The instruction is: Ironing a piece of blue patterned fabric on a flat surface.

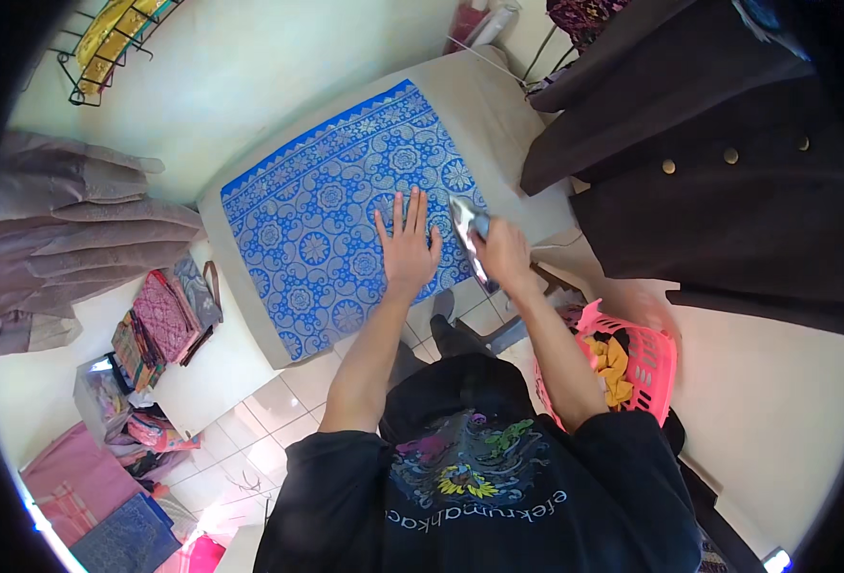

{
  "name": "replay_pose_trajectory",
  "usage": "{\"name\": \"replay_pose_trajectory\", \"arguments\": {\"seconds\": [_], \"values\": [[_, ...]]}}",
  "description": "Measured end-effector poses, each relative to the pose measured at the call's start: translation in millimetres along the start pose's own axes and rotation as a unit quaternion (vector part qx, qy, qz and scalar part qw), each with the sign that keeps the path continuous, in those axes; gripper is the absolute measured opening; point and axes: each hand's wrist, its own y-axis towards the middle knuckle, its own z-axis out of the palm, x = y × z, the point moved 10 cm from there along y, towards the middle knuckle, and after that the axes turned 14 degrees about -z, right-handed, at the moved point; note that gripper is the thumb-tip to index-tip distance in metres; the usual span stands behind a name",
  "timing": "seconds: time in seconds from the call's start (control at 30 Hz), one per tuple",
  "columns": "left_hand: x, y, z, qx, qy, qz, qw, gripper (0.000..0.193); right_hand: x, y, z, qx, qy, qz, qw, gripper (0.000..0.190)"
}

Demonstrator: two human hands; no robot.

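A blue cloth (332, 197) with a silvery floral pattern lies spread over a beige-covered ironing surface (483, 107), its near edge hanging toward me. My left hand (409, 251) rests flat on the cloth, palm down, fingers extended and slightly apart. In my right hand (506, 252) is the handle of a clothes iron (465, 233). The iron stands at the right edge of the cloth, its tip pointing away from me. Whether its soleplate lies fully on the fabric cannot be told from this angle.
Right of me stands a pink plastic basket (655, 365) holding yellow and dark clothes. A dark buttoned garment (723, 208) hangs above it. Folded cloths (168, 322) lie on a white table (211, 372) at the left, near hanging grey-brown garments (92, 222). A wire rack (118, 50) is on the wall.
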Motion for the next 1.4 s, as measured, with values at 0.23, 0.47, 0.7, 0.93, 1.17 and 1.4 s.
{"name": "replay_pose_trajectory", "arguments": {"seconds": [0.23,0.47,0.7,0.93,1.17,1.4], "values": [[7.0,-2.2,1.8,-0.002,-0.025,-0.007,1.000,0.068,0.2,0.0,8.4,0.026,-0.019,0.019,0.999,0.042],[2.7,-6.6,4.5,0.029,-0.005,-0.014,0.999,0.069,40.8,128.7,4.4,0.023,-0.033,-0.020,0.999,0.037],[2.2,-4.7,-1.5,0.029,-0.028,-0.024,0.999,0.067,57.5,179.1,9.1,0.052,-0.018,-0.015,0.998,0.044],[5.8,1.8,4.3,0.019,-0.026,-0.036,0.999,0.068,37.6,72.6,26.7,0.029,-0.037,-0.046,0.998,0.037],[57.2,28.2,-6.3,-0.011,-0.063,-0.065,0.996,0.063,37.2,8.1,31.3,0.022,-0.013,-0.030,0.999,0.036],[90.4,84.8,-12.5,-0.013,-0.033,-0.035,0.999,0.063,64.3,157.2,38.6,-0.010,-0.024,-0.052,0.998,0.039]]}}
